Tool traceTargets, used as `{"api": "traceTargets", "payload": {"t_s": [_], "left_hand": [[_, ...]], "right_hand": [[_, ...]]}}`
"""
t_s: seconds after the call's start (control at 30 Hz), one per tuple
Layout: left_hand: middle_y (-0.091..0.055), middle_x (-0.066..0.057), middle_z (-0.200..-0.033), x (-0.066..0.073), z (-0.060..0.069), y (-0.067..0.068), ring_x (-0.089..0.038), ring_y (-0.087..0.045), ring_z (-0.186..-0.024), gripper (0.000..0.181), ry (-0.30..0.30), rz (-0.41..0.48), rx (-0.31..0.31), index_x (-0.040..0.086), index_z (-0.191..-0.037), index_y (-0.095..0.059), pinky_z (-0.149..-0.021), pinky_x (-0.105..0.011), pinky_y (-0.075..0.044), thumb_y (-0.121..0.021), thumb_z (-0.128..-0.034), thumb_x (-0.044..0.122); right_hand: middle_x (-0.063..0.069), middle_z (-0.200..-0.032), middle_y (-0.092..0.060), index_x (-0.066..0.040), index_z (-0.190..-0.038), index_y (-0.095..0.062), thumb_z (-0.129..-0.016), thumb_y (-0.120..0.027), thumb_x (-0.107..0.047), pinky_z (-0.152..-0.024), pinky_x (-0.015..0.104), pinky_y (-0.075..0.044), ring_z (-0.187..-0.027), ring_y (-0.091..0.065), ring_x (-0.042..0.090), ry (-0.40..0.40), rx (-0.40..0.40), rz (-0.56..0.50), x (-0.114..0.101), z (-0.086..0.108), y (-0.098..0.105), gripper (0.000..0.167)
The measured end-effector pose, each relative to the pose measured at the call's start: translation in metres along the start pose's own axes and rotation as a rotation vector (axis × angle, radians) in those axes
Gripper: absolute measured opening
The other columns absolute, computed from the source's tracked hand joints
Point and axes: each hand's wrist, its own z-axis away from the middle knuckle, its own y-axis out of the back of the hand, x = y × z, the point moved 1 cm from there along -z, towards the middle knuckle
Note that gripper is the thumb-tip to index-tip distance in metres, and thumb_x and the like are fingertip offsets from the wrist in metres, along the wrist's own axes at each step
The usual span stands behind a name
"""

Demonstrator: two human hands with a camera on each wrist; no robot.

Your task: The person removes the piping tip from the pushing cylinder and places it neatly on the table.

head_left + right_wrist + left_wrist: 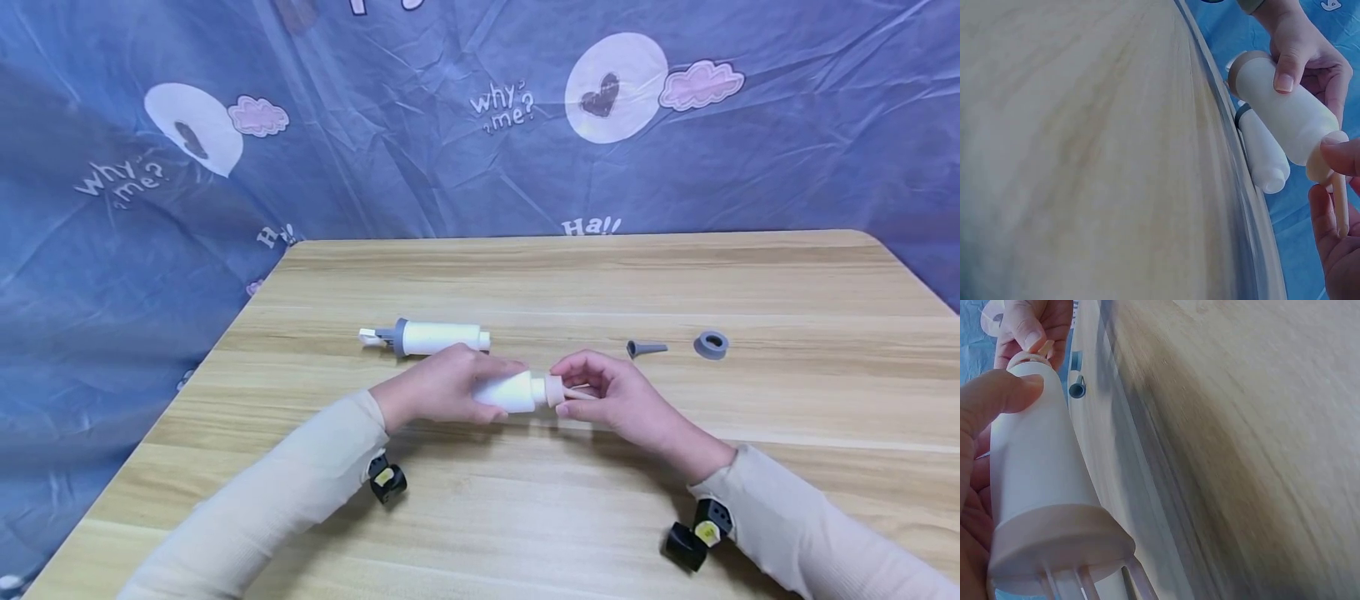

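My left hand (442, 387) grips a white cylindrical bottle (513, 393) around its body, thumb along the side. The bottle lies sideways above the table, its narrow neck toward my right hand (626, 404). My right fingers pinch a pinkish-beige ring cap (553, 390) at the neck; whether it is threaded on I cannot tell. A thin beige spout (1340, 206) sticks out of that cap, between my right fingers and palm. At the bottle's other end is a beige collar (1063, 540) with several thin prongs, seen in the left wrist view.
A similar white bottle (442, 338) with a grey collar lies behind my left hand. Farther right, a small grey nozzle (647, 348) and a grey ring (711, 345) rest on the wooden table (570, 283). A blue printed cloth (420, 125) hangs behind.
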Motion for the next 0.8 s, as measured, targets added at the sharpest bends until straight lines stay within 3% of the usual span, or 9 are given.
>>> {"api": "traceTargets", "payload": {"t_s": [0.53, 0.8], "left_hand": [[-0.059, -0.006, -0.127, -0.01, 0.017, 0.003, -0.018, -0.058, -0.11, 0.055, 0.066, -0.064, -0.037, 0.006, -0.129, -0.055, -0.091, -0.03, -0.047, -0.07, -0.0784, 0.022], [-0.061, -0.01, -0.122, -0.019, 0.03, 0.006, -0.021, -0.058, -0.112, 0.054, 0.06, -0.105, -0.006, 0.002, -0.126, -0.056, -0.094, -0.032, -0.047, -0.071, -0.0767, 0.018]], "right_hand": [[0.015, -0.099, -0.064, 0.003, -0.11, -0.057, -0.075, -0.074, -0.005, -0.077, 0.023, -0.053, -0.091, -0.062, 0.013, -0.031, 0.01, 0.029, 0.001, -0.001, -0.001, 0.041], [0.016, -0.099, -0.064, 0.004, -0.11, -0.056, -0.074, -0.074, -0.004, -0.077, 0.023, -0.053, -0.09, -0.062, 0.012, -0.031, 0.01, 0.026, 0.002, -0.002, -0.001, 0.041]]}}
